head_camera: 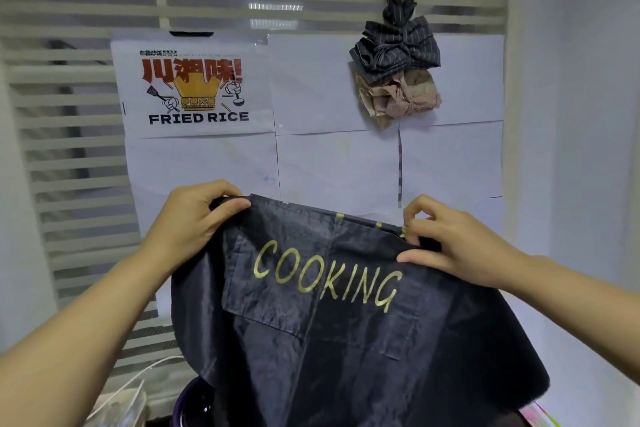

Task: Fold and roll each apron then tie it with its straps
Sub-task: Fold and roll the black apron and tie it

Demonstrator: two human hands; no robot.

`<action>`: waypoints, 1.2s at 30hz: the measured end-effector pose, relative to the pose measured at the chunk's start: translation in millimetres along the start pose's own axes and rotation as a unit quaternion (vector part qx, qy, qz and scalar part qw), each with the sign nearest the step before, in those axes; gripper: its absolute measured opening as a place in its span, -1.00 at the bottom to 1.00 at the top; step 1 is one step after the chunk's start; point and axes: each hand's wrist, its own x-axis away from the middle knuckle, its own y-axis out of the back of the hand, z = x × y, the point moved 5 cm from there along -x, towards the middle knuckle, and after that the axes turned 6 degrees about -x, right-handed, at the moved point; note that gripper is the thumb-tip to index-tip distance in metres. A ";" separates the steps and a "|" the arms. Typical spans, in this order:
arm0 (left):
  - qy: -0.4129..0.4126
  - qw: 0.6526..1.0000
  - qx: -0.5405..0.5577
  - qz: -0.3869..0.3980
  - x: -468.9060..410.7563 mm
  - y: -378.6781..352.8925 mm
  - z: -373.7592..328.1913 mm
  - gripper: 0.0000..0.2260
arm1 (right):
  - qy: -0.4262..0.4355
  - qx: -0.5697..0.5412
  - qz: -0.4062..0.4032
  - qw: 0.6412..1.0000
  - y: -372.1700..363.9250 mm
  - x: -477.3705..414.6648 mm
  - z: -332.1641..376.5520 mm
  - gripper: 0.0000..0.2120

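Left grip (194, 218) and right grip (450, 246) each pinch top hem of apron (329, 322); hem runs left-right between them, cloth hangs below, neither grip nearer.

Dark navy fabric apron (346, 340): "COOKING" in thin gold capitals slants across the pocket, just below the apron's top edge. White paper poster (194, 85), at the upper left corner of the block of plain white paper sheets (339, 166): "FRIED RICE" in bold black capitals along its lower edge, beneath large red Chinese characters; the small print at its top is unreadable.
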 end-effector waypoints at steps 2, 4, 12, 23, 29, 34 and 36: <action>-0.001 1.000 -0.010 0.010 1.1 -0.9 1.2 -0.81 | -0.021 0.017 0.011 1.000 -2.1 -1.8 -10.1 -0.60; 0.001 0.999 -0.015 0.040 2.1 -4.9 5.5 -0.95 | -0.028 0.039 0.014 0.999 -2.9 -2.3 -17.6 -0.58; -0.013 0.982 -0.092 0.164 8.9 -25.3 25.1 -0.25 | -0.231 -0.161 0.148 0.948 -18.6 -1.4 -41.2 -0.76; 0.109 0.930 -0.121 0.329 17.7 -47.5 61.3 -0.80 | -0.332 -0.044 0.338 0.879 -30.1 15.5 -60.7 -0.74; 0.173 0.821 -0.363 0.406 35.1 -96.8 72.8 -0.76 | -0.419 0.241 0.349 0.803 -42.1 29.2 -85.2 -0.77; 0.295 0.803 -0.353 0.380 29.4 -101.4 77.5 -0.68 | -0.531 0.157 0.310 0.773 -44.2 56.9 -118.2 -0.89; 0.332 0.818 -0.304 0.359 25.1 -98.0 76.6 -0.63 | -0.570 0.057 0.243 0.783 -45.0 61.4 -124.1 -0.61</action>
